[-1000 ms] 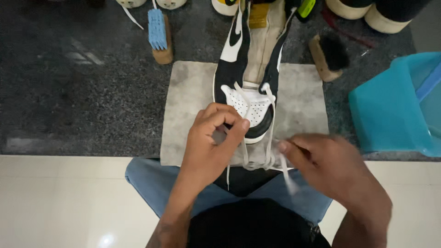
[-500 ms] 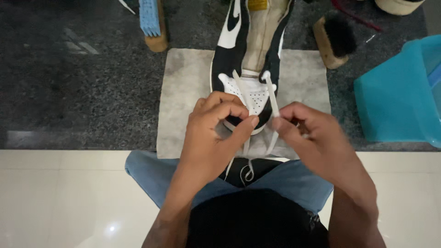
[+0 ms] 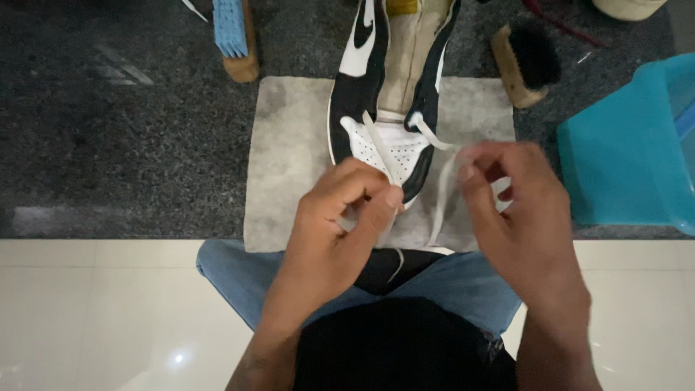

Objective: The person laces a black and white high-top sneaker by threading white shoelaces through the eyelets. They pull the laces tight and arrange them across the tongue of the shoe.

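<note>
A black and white sneaker [image 3: 365, 80] lies toe towards me on a grey cloth [image 3: 289, 159] spread on the dark stone counter. A white shoelace [image 3: 441, 177] runs through the lowest eyelets near the toe. My left hand [image 3: 340, 217] pinches one end of the lace just below the toe. My right hand [image 3: 517, 210] holds the other end, pulled out to the right of the shoe. The lace hangs down between my hands.
A blue-bristled brush [image 3: 235, 36] with a wooden back lies at the upper left. A black-bristled wooden brush [image 3: 525, 61] lies right of the shoe. A turquoise plastic tub [image 3: 637, 152] stands at the right edge. White floor tiles show below the counter edge.
The view has shifted closer. My right hand rose from beside the toe and drew its lace end out to the right; the left hand stayed at the toe.
</note>
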